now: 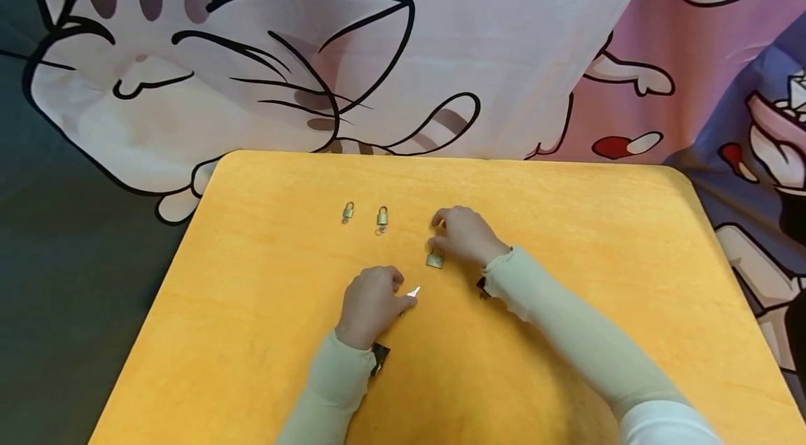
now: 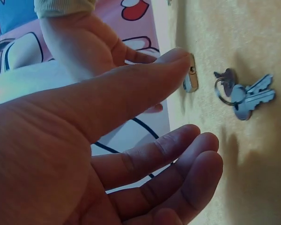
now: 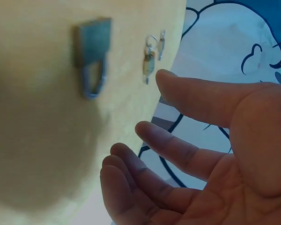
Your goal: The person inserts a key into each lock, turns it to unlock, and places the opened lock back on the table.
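My left hand point(image 1: 371, 301) hovers over the near middle of the table, its fingers loosely bent and nothing between them. Close to its thumb lies a ring of several small silver keys point(image 2: 255, 99), partly hidden by the thumb in the head view. A brass padlock point(image 1: 434, 260) lies beneath my right hand point(image 1: 467, 234), its shackle pointing away from me. Thumb and fingers of that hand are spread apart above the padlock without touching it. The right wrist view shows the same padlock point(image 3: 94, 42) apart from the fingertips, its shackle seemingly closed.
Two smaller padlocks, one at left point(image 1: 348, 212) and one beside it point(image 1: 382, 219), lie farther back, with keys or rings at their near ends. The yellow table point(image 1: 252, 256) ends at a cartoon-printed cloth point(image 1: 504, 25).
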A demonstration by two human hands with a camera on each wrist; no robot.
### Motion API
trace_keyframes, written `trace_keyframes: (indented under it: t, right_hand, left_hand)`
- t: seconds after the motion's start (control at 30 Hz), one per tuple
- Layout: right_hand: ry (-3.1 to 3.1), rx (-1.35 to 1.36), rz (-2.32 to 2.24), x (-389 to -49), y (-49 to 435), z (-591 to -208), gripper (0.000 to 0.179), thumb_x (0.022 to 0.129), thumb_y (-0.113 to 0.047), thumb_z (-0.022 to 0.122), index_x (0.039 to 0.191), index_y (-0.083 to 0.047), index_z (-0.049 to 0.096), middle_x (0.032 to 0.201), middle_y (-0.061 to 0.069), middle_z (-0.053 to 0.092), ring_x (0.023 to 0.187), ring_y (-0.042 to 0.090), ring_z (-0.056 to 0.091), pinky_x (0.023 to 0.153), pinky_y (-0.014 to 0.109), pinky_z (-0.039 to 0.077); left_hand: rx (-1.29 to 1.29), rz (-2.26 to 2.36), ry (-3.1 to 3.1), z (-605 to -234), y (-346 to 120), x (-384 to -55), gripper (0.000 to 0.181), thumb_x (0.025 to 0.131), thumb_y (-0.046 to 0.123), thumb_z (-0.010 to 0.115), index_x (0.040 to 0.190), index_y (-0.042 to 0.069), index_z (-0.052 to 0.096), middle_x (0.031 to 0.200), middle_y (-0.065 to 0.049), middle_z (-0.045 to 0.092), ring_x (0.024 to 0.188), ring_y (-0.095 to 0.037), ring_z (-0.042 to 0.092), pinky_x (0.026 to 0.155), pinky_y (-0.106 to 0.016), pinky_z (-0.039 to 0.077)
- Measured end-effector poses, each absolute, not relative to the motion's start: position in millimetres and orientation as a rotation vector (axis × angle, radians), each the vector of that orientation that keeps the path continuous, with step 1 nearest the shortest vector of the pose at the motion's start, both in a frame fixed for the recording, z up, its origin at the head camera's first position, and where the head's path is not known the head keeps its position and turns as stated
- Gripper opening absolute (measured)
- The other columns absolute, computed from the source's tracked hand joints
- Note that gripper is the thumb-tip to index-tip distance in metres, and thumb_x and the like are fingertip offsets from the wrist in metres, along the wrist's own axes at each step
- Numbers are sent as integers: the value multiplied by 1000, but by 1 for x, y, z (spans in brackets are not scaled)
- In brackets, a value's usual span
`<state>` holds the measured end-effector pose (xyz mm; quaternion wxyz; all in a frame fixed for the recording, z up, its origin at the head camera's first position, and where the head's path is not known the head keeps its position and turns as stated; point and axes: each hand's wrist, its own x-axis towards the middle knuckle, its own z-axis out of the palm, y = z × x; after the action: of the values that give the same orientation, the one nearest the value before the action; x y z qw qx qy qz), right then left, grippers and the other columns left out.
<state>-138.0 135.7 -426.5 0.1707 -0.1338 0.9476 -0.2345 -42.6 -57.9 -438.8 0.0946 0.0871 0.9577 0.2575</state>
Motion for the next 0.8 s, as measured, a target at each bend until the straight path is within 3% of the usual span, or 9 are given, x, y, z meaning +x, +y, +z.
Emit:
trace_keyframes:
  t: [0.33, 0.63, 0.8]
  right_hand:
    - [2707, -392, -684, -116, 158, -444, 37, 89, -23, 77, 120, -4, 68, 108, 13, 66, 102, 29, 60, 91, 44, 49]
    - [2692, -395, -733, -110, 159, -454, 36, 85, -14, 81, 117, -3, 69, 95, 8, 61, 88, 24, 54, 82, 41, 48]
    - [2696, -383, -750, -107, 158, -456, 31, 85, -8, 80, 114, -3, 70, 91, 6, 60, 84, 22, 54, 79, 40, 48]
  left_hand:
    - [258, 744, 2827, -445, -52, -39, 21, 73, 23, 88, 80, 9, 74, 66, 6, 62, 57, -10, 55, 55, -30, 49]
    - [215, 716, 2863, -452, -51, -37, 17, 73, 17, 89, 78, 9, 75, 72, 2, 68, 59, -13, 60, 57, -32, 52]
    - [217, 740, 2859, -451, -52, -38, 15, 76, 14, 87, 70, 12, 73, 67, 4, 66, 54, -10, 56, 52, -29, 49]
